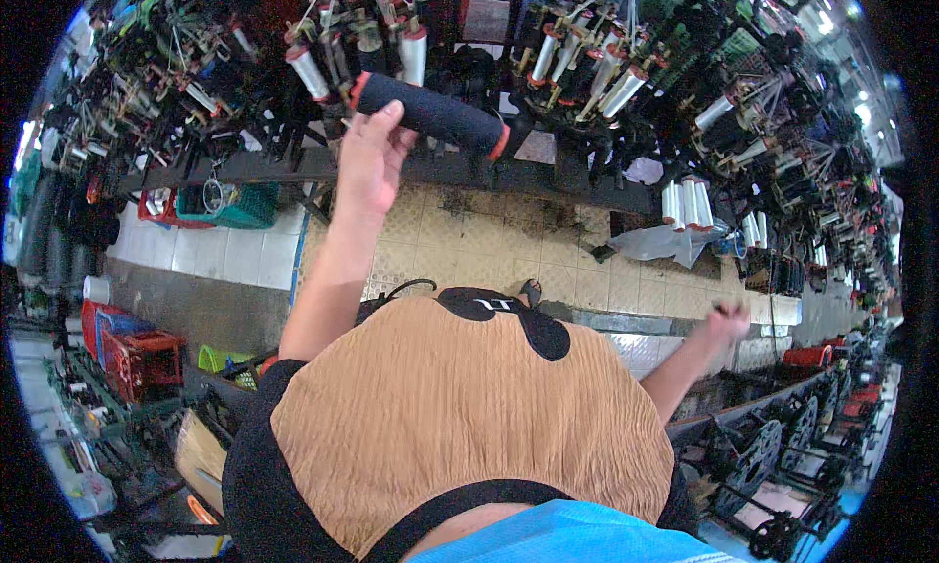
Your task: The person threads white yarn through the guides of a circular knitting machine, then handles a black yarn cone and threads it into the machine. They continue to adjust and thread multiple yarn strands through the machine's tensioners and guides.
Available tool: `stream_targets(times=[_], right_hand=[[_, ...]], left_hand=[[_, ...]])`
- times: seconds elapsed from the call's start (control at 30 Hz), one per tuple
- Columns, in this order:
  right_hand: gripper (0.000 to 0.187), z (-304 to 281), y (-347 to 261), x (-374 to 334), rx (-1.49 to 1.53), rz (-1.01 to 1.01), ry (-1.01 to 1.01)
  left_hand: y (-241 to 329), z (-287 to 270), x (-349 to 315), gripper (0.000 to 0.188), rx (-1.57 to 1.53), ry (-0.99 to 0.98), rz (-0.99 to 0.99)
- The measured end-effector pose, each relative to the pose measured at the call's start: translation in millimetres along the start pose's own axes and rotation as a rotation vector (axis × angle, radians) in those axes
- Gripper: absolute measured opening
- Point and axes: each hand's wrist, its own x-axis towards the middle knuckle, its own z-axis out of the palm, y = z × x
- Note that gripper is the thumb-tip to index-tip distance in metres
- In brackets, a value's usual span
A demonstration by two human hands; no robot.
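A large spool of black thread (430, 113) with orange-red ends is held up in front of the machines. My left hand (375, 152) grips it near its left end, thumb across the front and fingers mostly hidden behind. The spool tilts down toward the right. Just behind it stand silver-white bobbins (414, 56) with red ends on a machine. Out to the right, low over the aisle, my right hand (729, 320) is smeared by motion. Its fingers look bent, but whether anything is in them does not show.
A dark machine rail (567, 180) runs across the front, with more bobbins (624, 89) above it. White spools (688, 204) and a plastic bag (665, 245) are at the right. A green basket (245, 208) sits under the rail at left; red stools (142, 362) stand behind left.
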Motion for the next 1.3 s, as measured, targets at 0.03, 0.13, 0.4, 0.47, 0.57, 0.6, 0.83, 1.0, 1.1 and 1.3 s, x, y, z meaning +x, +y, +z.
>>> stream_targets(times=[0.03,0.13,0.4,0.47,0.57,0.6,0.83,1.0,1.1,1.3], right_hand=[[0.033,24,17,-44,-0.039,0.069,-0.32],[0.031,64,89,-193,-0.197,0.512,-1.053],[0.022,4,38,-68,-0.154,0.376,-0.582],[0.027,-8,-2,-23,-0.087,0.193,-0.04],[0.031,9,-3,-69,-0.067,0.14,-0.277],[0.032,20,7,-103,0.027,0.264,-0.628],[0.02,-18,98,-167,-0.489,0.39,-1.358],[0.027,-93,-18,-8,-0.204,-0.003,-0.196],[0.023,-43,-40,-41,-0.214,-0.101,-0.048],[0.025,16,93,-215,-0.643,0.636,-1.261]], left_hand=[[-11,11,-8,0.032,-0.033,-0.073,0.023],[-32,39,-21,0.033,0.014,-0.126,-0.16],[-6,29,-21,0.042,0.024,-0.044,-0.031],[-7,22,-23,0.042,0.028,-0.072,-0.028],[-24,27,-30,0.04,0.003,-0.113,-0.09],[-32,31,-34,0.04,0.0,-0.133,-0.131],[-54,34,-36,0.04,0.016,-0.138,-0.193],[-52,2,-34,0.037,-0.009,-0.004,-0.217],[-70,10,-42,0.038,-0.013,-0.023,-0.25],[-75,39,-51,0.04,-0.065,-0.132,-0.271]])
